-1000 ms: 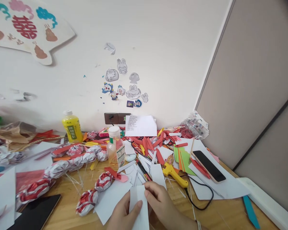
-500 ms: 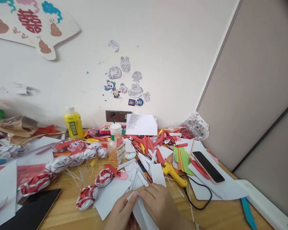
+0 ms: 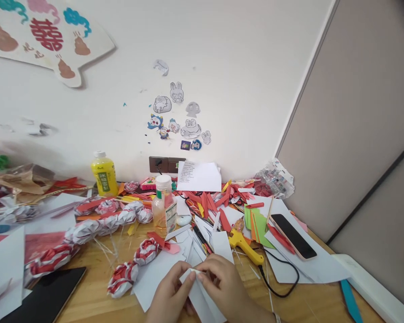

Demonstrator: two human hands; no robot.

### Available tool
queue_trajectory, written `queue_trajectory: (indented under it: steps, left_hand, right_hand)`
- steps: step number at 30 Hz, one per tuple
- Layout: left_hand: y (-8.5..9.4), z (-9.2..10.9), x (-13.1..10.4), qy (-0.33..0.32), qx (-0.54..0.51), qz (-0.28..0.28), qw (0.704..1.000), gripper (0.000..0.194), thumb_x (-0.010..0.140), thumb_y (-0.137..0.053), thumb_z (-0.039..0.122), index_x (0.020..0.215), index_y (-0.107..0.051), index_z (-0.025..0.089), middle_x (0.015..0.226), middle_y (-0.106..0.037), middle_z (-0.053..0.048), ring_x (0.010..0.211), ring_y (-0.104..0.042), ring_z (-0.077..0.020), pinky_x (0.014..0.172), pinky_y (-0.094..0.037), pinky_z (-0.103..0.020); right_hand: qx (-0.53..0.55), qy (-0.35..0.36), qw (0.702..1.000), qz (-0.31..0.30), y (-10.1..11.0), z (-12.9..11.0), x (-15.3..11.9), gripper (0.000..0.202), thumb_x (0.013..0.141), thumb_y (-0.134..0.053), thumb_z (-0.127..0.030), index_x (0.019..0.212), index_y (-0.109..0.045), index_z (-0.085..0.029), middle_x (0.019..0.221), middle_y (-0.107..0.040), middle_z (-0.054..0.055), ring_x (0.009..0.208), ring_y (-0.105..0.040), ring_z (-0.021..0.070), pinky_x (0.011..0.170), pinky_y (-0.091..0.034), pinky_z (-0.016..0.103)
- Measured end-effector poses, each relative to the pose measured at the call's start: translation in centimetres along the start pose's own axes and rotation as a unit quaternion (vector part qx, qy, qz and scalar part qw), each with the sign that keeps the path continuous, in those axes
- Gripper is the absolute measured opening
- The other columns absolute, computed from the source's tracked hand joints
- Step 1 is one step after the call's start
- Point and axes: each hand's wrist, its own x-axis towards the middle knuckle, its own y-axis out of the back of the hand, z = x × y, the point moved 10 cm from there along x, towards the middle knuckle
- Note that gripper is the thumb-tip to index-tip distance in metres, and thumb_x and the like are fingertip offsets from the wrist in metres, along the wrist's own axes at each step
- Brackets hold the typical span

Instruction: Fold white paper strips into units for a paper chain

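At the table's (image 3: pixel 97 305) near edge, a folded white paper strip (image 3: pixel 202 299) is pointing its tip away from the person, its long axis running toward the person and slightly right. Between both hands it is lying, the left hand (image 3: pixel 170 291) and right hand (image 3: pixel 224 285) pinching its far end. Beyond, a yellow glue gun (image 3: pixel 245 248) is resting right.

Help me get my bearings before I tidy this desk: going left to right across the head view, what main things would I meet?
Black flat slab → bottle of yellow drink → clear bottle with white cap → held white paper → yellow glue gun → phone → teal strip
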Motion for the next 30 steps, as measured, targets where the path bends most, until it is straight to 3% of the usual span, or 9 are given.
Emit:
queue_trajectory:
  steps: [6, 13, 26, 30]
  left_hand:
    - [0.4, 1.7, -0.3, -0.026, 0.003, 0.015, 1.0, 0.023, 0.07, -0.057, 0.043, 0.07, -0.053, 0.02, 0.06, -0.054, 0.005, 0.047, -0.052, -0.0133, 0.041, -0.044, -0.023]
    - [0.4, 1.8, -0.4, -0.016, -0.005, 0.011, 1.0, 0.025, 0.07, -0.056, 0.042, 0.064, -0.056, 0.018, 0.053, -0.051, 0.005, 0.052, -0.049, -0.0135, 0.048, -0.042, -0.022]
    - [0.3, 1.9, -0.5, -0.036, 0.065, 0.0, 0.997, 0.023, 0.075, -0.049, 0.04, 0.064, -0.051, 0.019, 0.056, -0.046, 0.005, 0.052, -0.048, -0.0148, 0.047, -0.043, -0.024]
    - [0.6, 2.3, -0.6, -0.076, 0.127, 0.019, 0.989, 0.019, 0.077, -0.048, 0.035, 0.067, -0.053, 0.019, 0.061, -0.051, 0.003, 0.06, -0.051, -0.0166, 0.056, -0.043, -0.026]
  right_hand:
    - [0.062, -0.075, 0.995, -0.009, -0.6, 1.6, 0.1, 0.008, 0.075, -0.055, -0.017, 0.074, -0.062, -0.016, 0.069, -0.057, 0.001, 0.061, -0.05, 0.0121, 0.055, -0.037, 0.021]
    - [0.127, -0.146, 0.981, -0.015, -0.9, 2.8, -0.1, 0.004, 0.071, -0.057, -0.014, 0.07, -0.062, -0.015, 0.067, -0.056, 0.0, 0.06, -0.049, 0.0121, 0.055, -0.038, 0.021]
    - [0.099, -0.123, 0.987, -0.026, -1.2, 2.3, -0.1, 0.008, 0.071, -0.057, -0.011, 0.067, -0.062, -0.016, 0.064, -0.053, -0.001, 0.059, -0.049, 0.0116, 0.054, -0.036, 0.021]
    - [0.093, -0.116, 0.989, -0.023, -1.1, 2.2, 0.0, 0.009, 0.07, -0.057, -0.009, 0.068, -0.063, -0.016, 0.064, -0.054, -0.001, 0.06, -0.05, 0.0118, 0.054, -0.037, 0.02]
